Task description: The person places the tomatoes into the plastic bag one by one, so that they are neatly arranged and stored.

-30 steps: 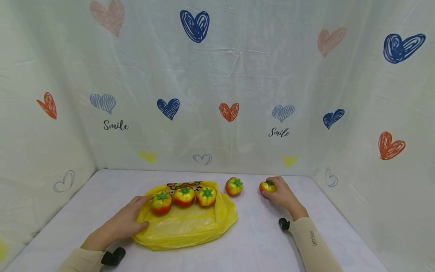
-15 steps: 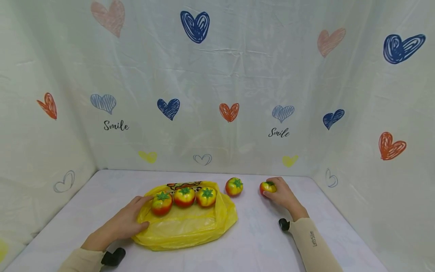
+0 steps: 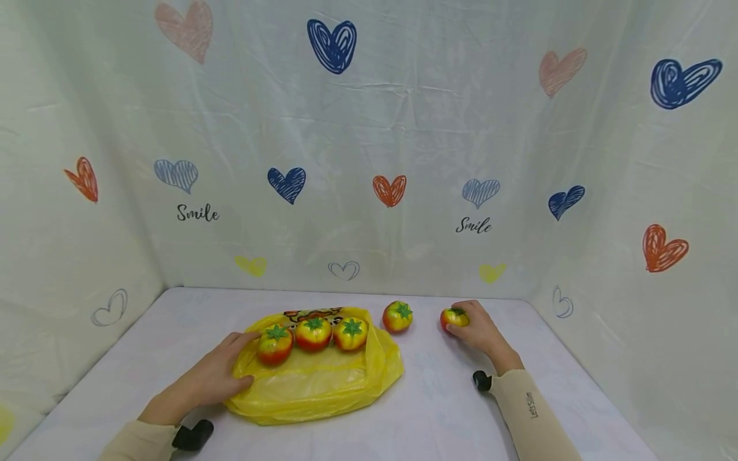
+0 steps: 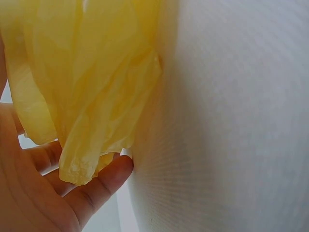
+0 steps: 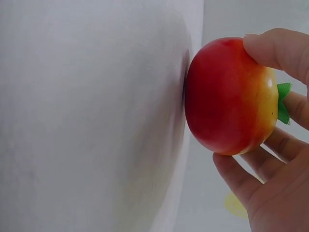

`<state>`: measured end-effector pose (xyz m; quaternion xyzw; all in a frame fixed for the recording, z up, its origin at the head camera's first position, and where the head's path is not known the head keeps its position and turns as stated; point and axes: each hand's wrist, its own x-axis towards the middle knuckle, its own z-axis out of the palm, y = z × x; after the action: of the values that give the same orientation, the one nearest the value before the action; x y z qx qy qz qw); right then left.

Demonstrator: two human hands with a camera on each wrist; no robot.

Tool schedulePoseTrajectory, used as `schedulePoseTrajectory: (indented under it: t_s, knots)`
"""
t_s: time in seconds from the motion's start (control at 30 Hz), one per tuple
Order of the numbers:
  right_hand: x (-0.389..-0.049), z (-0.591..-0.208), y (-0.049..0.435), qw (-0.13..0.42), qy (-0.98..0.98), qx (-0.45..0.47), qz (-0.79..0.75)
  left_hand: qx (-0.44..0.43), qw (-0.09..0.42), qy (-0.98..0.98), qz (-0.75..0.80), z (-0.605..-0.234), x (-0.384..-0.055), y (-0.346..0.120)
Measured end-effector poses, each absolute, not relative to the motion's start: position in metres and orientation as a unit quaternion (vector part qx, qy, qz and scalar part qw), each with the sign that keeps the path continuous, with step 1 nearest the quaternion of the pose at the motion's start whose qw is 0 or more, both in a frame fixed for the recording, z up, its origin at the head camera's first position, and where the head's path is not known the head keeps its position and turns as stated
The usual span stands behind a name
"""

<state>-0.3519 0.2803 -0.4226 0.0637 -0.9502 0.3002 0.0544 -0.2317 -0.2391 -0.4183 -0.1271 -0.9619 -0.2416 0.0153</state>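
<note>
My left hand [image 3: 210, 372] rests against the left side of a yellow plastic bag [image 3: 305, 387], fingers spread along it and thumb at its front. In the left wrist view the bag's thin folds [image 4: 91, 82] lie in front of the fairly straight fingers. Three red-and-yellow toy tomatoes [image 3: 313, 334] with green leaf tops sit in a row in the bag's mouth. My right hand [image 3: 478, 326] holds another tomato [image 5: 229, 96] at the table's far right, thumb and fingers on opposite sides. That tomato's base is at the table surface.
One more tomato [image 3: 397, 317] stands on the white table [image 3: 426, 397] just right of the bag, between it and my right hand. A pale curtain [image 3: 369, 115] printed with hearts and "Smile" encloses the table's back and sides.
</note>
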Motion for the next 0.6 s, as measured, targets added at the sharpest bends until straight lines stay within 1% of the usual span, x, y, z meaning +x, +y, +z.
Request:
schedulePoseTrajectory:
  t_s: [0.37, 0.6]
  knots:
    - [-0.351, -0.420, 0.274, 0.075, -0.949, 0.081, 0.295, -0.121, 0.010, -0.964, -0.239, -0.419, -0.232, -0.239]
    - [-0.346, -0.412, 0.265, 0.089, -0.941, 0.114, 0.307, -0.124, 0.015, -0.964, -0.236, -0.419, -0.232, -0.240]
